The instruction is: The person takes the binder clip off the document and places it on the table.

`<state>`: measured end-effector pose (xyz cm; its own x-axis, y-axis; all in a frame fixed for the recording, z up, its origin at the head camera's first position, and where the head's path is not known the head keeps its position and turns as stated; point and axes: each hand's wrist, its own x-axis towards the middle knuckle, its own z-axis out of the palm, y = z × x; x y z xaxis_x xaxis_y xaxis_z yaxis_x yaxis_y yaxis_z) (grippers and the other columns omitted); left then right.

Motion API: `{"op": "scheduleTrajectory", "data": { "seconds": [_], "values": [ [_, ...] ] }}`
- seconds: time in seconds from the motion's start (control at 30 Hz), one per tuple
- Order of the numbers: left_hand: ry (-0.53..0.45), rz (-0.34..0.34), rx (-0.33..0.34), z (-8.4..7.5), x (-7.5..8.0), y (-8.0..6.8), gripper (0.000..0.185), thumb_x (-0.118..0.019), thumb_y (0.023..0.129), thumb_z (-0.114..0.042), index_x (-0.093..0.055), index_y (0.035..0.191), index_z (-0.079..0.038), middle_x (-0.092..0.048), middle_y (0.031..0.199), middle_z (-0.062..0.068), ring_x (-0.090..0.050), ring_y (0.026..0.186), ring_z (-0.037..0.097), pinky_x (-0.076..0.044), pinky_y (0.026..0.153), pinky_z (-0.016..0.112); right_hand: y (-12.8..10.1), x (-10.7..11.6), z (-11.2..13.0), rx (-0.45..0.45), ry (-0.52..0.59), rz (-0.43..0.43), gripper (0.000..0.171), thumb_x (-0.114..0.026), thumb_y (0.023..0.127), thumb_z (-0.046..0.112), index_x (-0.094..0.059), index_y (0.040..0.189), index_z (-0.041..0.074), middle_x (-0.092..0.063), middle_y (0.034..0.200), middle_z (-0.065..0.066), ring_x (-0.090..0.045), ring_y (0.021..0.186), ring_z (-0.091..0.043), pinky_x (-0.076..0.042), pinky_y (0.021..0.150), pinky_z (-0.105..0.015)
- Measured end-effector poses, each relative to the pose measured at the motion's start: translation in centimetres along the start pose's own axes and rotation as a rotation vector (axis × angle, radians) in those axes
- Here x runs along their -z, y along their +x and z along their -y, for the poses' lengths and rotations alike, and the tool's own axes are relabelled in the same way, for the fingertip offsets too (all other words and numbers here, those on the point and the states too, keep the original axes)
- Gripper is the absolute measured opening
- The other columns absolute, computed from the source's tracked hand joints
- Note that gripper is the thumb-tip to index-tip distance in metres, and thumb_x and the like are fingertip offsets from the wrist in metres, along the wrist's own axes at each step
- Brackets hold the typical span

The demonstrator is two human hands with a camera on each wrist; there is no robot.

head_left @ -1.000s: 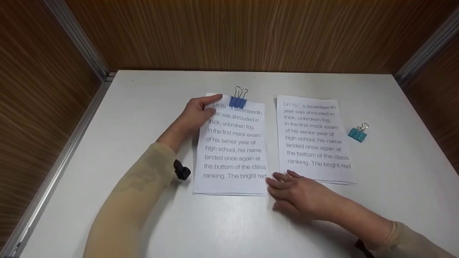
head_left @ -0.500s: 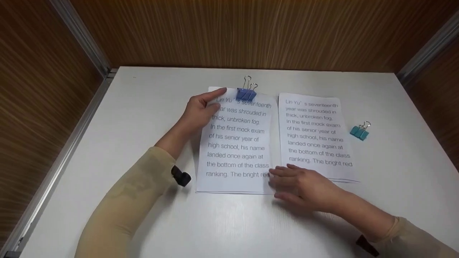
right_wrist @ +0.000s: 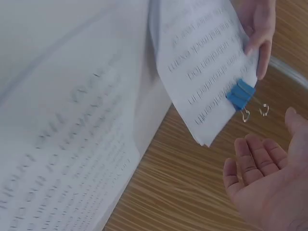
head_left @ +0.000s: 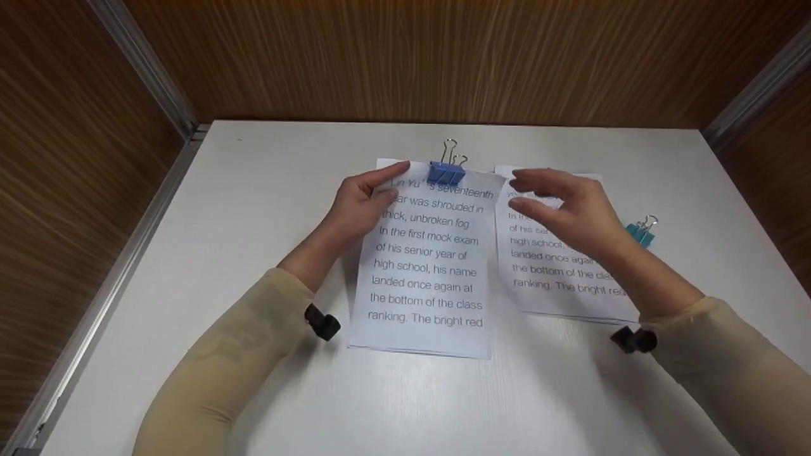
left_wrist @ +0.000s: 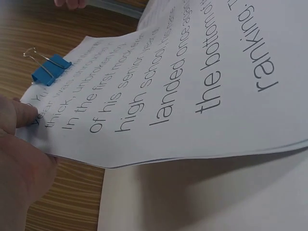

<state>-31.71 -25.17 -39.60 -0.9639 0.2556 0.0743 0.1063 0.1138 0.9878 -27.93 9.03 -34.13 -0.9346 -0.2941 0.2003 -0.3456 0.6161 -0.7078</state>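
A stack of printed sheets (head_left: 426, 266) is gripped at its upper left corner by my left hand (head_left: 358, 206), thumb on the front. A blue binder clip (head_left: 447, 173) sits on the stack's top edge, both wire handles pointing up. In the left wrist view the sheets (left_wrist: 159, 86) are raised off the table and bend slightly. My right hand (head_left: 570, 206) hovers near the stack's upper right corner, fingers relaxed and spread from the thumb. The right wrist view shows this hand (right_wrist: 264, 168) holding nothing, apart from the clip (right_wrist: 240, 95).
A second stack of printed sheets (head_left: 545, 297) lies on the white table (head_left: 285, 392), partly hidden under my right hand. Beyond it on the right is a teal binder clip (head_left: 641, 234), partly covered by my wrist. Wood-grain panels (head_left: 443, 63) enclose the table.
My right hand has moved up from the lower right corner of the clipped sheets to near their upper right corner. My left hand has shifted the clipped sheets slightly to the right.
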Motion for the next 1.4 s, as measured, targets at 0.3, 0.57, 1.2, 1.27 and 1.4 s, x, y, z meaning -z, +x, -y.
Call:
{"op": "scheduleTrajectory", "data": {
  "seconds": [0.3,0.57,1.2,1.27,1.4],
  "values": [
    [-0.034,0.018,-0.017,0.0,-0.3,-0.8,0.048,-0.058,0.107,-0.002,-0.065,0.147,-0.028,-0.059,0.152,-0.01,-0.056,0.137,0.009,-0.04,0.118,0.029,5.4,-0.8,0.5,-0.031,0.204,0.117,0.068,-0.08,0.098,0.032,-0.052,0.158,0.017,-0.061,0.151,-0.004,-0.057,0.139,-0.021,-0.043,0.116,-0.043],
    [-0.04,0.044,-0.019,-0.1,-0.4,-1.1,0.047,-0.058,0.108,-0.003,-0.065,0.147,-0.027,-0.061,0.15,-0.008,-0.063,0.129,0.014,-0.046,0.113,0.031,8.0,-1.9,0.5,-0.026,0.323,0.218,0.067,-0.08,0.098,0.029,-0.053,0.157,0.015,-0.058,0.154,-0.004,-0.052,0.145,-0.021,-0.043,0.118,-0.041],
    [-0.038,0.048,-0.032,0.2,-0.5,-0.9,0.047,-0.058,0.107,-0.003,-0.067,0.145,-0.028,-0.062,0.148,-0.009,-0.067,0.121,0.015,-0.054,0.102,0.032,8.9,-3.0,0.9,-0.092,0.397,0.26,0.051,-0.077,0.1,0.028,-0.064,0.146,0.009,-0.07,0.138,-0.009,-0.067,0.125,-0.021,-0.052,0.102,-0.027],
    [-0.041,0.051,-0.028,0.2,-0.6,-0.9,0.046,-0.058,0.107,-0.003,-0.067,0.146,-0.028,-0.062,0.149,-0.009,-0.067,0.122,0.015,-0.052,0.105,0.032,8.9,-3.1,1.0,-0.096,0.396,0.241,0.049,-0.076,0.101,0.026,-0.065,0.145,0.007,-0.071,0.135,-0.009,-0.068,0.123,-0.02,-0.052,0.102,-0.026],
    [-0.044,0.045,-0.029,0.2,-0.6,-0.8,0.046,-0.059,0.107,-0.003,-0.066,0.146,-0.027,-0.061,0.15,-0.009,-0.064,0.128,0.012,-0.047,0.112,0.031,8.8,-3.4,1.3,-0.097,0.403,0.188,0.041,-0.074,0.103,0.021,-0.068,0.14,0.004,-0.073,0.13,-0.013,-0.069,0.118,-0.02,-0.053,0.099,-0.026]
  ]
}}
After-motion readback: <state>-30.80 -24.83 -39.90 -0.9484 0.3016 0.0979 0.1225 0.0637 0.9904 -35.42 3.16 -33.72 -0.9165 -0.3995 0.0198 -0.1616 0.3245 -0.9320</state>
